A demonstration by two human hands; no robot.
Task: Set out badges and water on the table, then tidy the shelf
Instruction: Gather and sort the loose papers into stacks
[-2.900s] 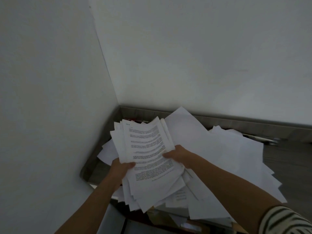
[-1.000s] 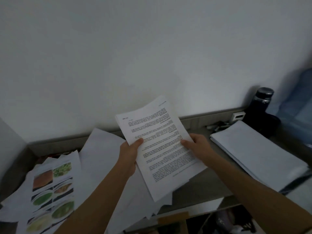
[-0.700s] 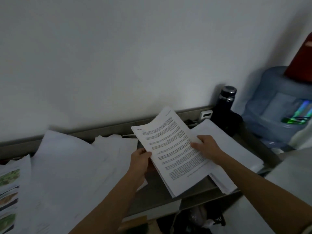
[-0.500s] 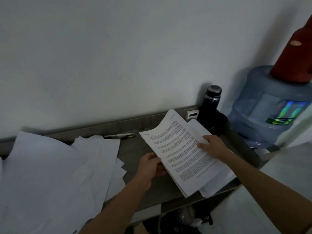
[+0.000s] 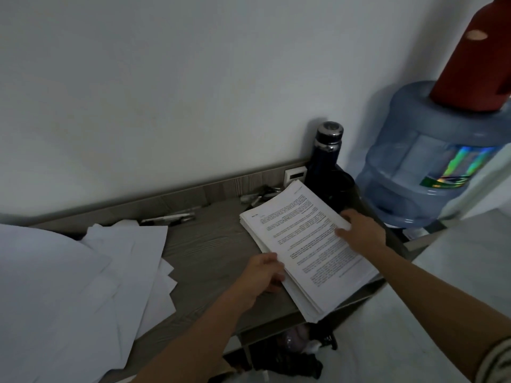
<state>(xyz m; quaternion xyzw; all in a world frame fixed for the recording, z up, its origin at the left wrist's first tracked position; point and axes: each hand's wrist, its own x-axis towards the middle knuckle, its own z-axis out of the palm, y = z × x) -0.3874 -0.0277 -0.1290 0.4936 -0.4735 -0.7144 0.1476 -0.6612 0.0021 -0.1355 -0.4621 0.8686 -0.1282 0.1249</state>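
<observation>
Looks well into the shelf-tidying half; no badges or table in view, so cannot tell about that part. On the left of the shelf (image 5: 215, 244), loose sheets (image 5: 83, 272) sprawling, not yet gathered. Off the right end, a big water jug (image 5: 431, 172). On the right end, a squared printed stack (image 5: 309, 250), near corner overhanging. Behind it, a dark flask (image 5: 327, 153). Right hand (image 5: 362, 233) flat on the top sheet, fingers fairly straight; left hand (image 5: 260, 277) curled on the stack's near-left edge. Pens (image 5: 168, 218) along the far rim, probably left to sort.
</observation>
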